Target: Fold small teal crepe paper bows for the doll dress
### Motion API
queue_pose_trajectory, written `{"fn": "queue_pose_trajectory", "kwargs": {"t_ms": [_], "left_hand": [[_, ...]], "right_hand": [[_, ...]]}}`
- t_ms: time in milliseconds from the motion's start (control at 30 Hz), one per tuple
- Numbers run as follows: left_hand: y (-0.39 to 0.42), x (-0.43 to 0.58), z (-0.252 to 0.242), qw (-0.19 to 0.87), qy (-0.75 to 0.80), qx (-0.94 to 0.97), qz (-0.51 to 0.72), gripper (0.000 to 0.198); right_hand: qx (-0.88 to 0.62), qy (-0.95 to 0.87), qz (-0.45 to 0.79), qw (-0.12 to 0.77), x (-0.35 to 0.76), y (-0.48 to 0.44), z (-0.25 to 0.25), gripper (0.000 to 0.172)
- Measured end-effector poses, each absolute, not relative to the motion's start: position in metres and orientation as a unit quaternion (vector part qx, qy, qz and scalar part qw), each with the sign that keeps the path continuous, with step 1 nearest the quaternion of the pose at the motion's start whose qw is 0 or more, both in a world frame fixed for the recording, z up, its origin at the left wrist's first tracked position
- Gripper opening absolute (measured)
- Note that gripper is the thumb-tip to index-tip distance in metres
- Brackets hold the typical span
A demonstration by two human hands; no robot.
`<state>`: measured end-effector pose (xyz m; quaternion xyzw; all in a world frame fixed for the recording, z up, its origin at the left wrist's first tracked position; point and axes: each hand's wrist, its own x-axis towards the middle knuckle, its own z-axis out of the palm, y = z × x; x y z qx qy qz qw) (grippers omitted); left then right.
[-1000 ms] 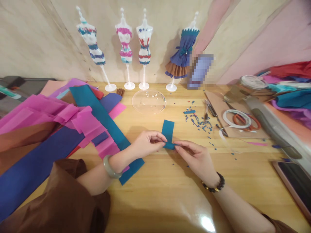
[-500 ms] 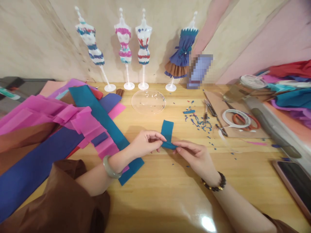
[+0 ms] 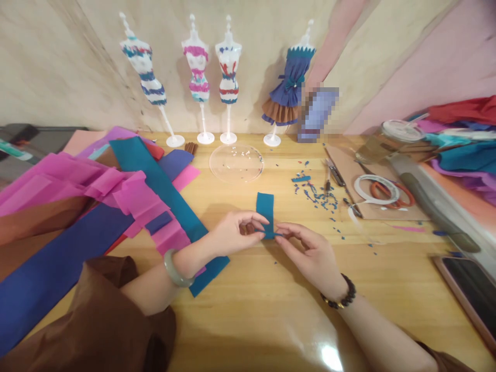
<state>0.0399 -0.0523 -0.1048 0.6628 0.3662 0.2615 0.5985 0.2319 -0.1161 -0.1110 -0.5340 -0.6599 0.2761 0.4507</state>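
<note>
A short teal crepe paper strip (image 3: 265, 206) stands over the table between my hands, its lower edge at my fingertips. My left hand (image 3: 240, 230), with a pale bangle at the wrist, has its curled fingers and thumb at the strip's lower left. At the lower right corner, my right hand (image 3: 308, 250) pinches the paper between thumb and index finger; a dark beaded bracelet circles that wrist. Left of my hands lie a long teal crepe strip (image 3: 163, 186), a pleated pink crepe strip (image 3: 143, 206) and a wide blue strip (image 3: 77, 248).
Several small dress forms stand along the wall, one wearing a blue and brown dress (image 3: 289, 82). A clear round dish (image 3: 236, 163) holds tiny beads. Paper scraps (image 3: 320, 196), tape rolls (image 3: 375, 189) on a brown board, a lidded cup (image 3: 401, 132) and a phone (image 3: 475, 294) lie right.
The lower end of the teal strip, folded over between my fingers before, now looks flatter. My left fingertips have shifted slightly right and lie across the strip's front.
</note>
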Motion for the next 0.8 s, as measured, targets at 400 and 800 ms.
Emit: {"fn": "queue_pose_trajectory", "kwargs": {"t_ms": [400,800], "left_hand": [[-0.0545,0.0418,-0.1042,0.469,0.302,0.781,0.281,0.016],[-0.0560,0.0399,-0.1025,0.436,0.308,0.805,0.258,0.020]], "right_hand": [[-0.501,-0.718,0.240,0.419,0.2303,-0.1173,-0.1093,0.032],[-0.497,-0.712,0.248,0.430,0.2307,-0.1143,-0.1093,0.012]]}}
